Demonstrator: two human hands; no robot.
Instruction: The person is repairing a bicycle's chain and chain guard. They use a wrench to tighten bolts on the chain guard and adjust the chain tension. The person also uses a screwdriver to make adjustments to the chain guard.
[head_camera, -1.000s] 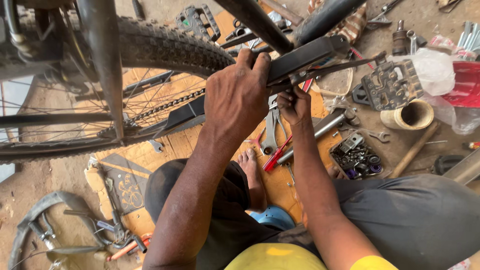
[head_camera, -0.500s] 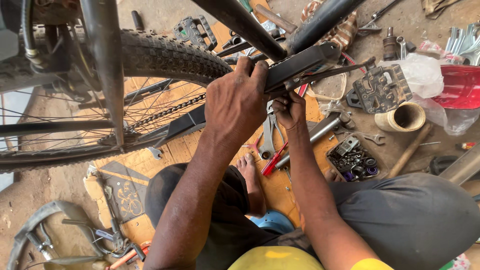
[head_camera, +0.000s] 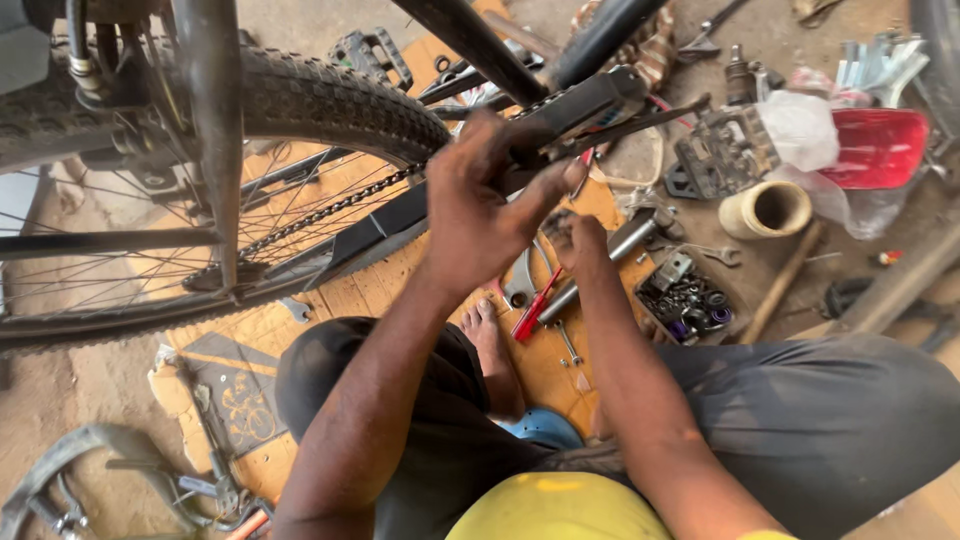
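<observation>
A bicycle stands over me, its knobby rear tyre (head_camera: 300, 100) and chain (head_camera: 330, 210) at the left. My left hand (head_camera: 480, 210) reaches up and grips the black bar (head_camera: 590, 100) of the bike where the chain guard (head_camera: 380, 235) ends, fingers curled over its top. My right hand (head_camera: 580, 240) sits just below and right of the left thumb, fingers bunched together. What they pinch is hidden. A red-handled tool (head_camera: 535, 305) and a grey wrench (head_camera: 520, 280) lie on the cardboard beneath both hands.
I sit on a cardboard mat (head_camera: 250, 330) with my bare foot (head_camera: 495, 350) out front. To the right lie a black pedal (head_camera: 725, 150), a tape roll (head_camera: 765, 210), a red plastic piece (head_camera: 880, 145), a tray of small parts (head_camera: 685, 300) and a wooden handle (head_camera: 780, 280). Old tyre scraps (head_camera: 80, 470) lie at bottom left.
My left hand has slid a little lower on the black bar and its thumb has spread out. My right hand has dropped slightly from the bar. The bike has not moved.
</observation>
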